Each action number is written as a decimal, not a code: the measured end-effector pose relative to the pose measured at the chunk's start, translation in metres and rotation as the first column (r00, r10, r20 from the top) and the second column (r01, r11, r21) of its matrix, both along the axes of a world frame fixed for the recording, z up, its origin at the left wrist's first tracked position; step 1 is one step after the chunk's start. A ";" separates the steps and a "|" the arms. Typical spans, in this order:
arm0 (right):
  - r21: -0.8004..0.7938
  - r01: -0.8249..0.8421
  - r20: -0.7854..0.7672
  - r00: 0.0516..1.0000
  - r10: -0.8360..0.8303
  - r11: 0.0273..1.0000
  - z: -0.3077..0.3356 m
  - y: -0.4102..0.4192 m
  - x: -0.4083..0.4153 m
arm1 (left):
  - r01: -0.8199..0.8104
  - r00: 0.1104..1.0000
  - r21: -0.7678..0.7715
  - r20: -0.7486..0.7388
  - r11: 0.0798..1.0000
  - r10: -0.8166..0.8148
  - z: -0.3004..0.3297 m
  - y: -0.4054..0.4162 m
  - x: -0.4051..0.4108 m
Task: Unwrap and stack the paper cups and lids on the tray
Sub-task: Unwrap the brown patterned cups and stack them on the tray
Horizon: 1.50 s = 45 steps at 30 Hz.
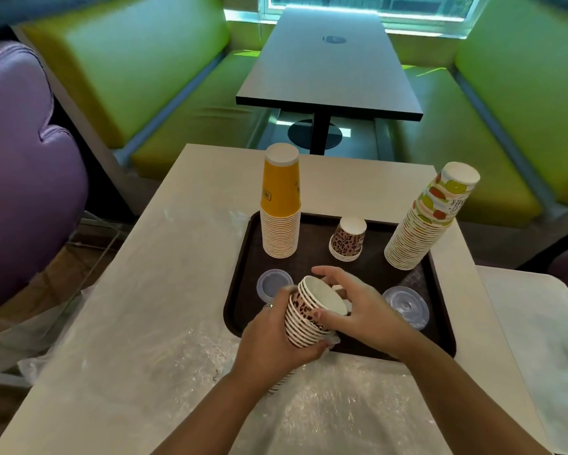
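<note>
Leftmost on the dark tray (240, 274) stands the tall yellow cup stack (281, 205), a clear lid (273, 284) before it. Centrally, the left hand (276, 336) grips a tilted bundle of leopard-print cups (304, 318), the right hand (358, 307) curled over its rim, behind them a short leopard-print stack (348, 239). Rightward lie a second clear lid (406, 305) and the leaning fruit-print stack (427, 221).

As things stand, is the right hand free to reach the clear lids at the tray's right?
Probably not yet: the right hand is gripping the leopard-print cup stack with the left hand. The clear lids lie unobstructed beside it.
</note>
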State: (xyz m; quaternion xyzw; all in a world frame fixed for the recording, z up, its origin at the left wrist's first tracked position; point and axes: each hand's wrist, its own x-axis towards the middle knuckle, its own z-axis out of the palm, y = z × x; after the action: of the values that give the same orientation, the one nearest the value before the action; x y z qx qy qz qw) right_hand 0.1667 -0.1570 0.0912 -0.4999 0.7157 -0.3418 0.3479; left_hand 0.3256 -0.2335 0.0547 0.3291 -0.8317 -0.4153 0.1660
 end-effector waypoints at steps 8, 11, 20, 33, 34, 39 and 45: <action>0.132 -0.299 -0.161 0.934 0.318 0.945 0.041 -0.001 -0.026 | 0.040 0.998 -0.011 -0.052 0.999 -0.041 -0.004 -0.002 -0.003; 0.167 -0.336 -0.171 0.916 0.363 0.927 0.051 -0.003 -0.035 | 0.047 0.997 -0.018 -0.068 0.999 -0.048 -0.006 -0.004 -0.004; 0.133 -0.386 -0.224 0.886 0.407 0.913 0.043 -0.013 -0.039 | 0.052 0.996 0.003 -0.074 0.999 -0.052 -0.004 -0.004 -0.009; 0.216 -0.355 -0.707 0.586 0.396 0.910 0.047 -0.021 -0.045 | 0.030 0.997 0.054 -0.068 0.998 -0.026 -0.007 -0.008 -0.012; 0.164 -0.338 -0.715 0.606 0.348 0.927 0.045 -0.024 -0.053 | 0.018 0.998 0.062 -0.069 0.998 -0.014 -0.007 -0.009 -0.011; -0.214 0.014 -0.406 0.908 -0.102 0.977 0.007 -0.045 -0.098 | -0.028 0.999 0.079 -0.030 0.996 0.031 -0.011 -0.014 -0.009; -0.232 0.467 0.028 0.880 -0.474 0.853 -0.058 -0.076 -0.126 | -0.046 0.999 0.099 0.004 0.994 0.046 -0.010 -0.018 -0.009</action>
State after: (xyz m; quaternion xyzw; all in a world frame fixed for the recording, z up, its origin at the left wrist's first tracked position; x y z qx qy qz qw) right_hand 0.0409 -0.2330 0.0332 -0.3519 0.7764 -0.4900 0.1822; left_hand 0.3163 -0.2512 0.0450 0.3562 -0.8024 -0.4519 0.1583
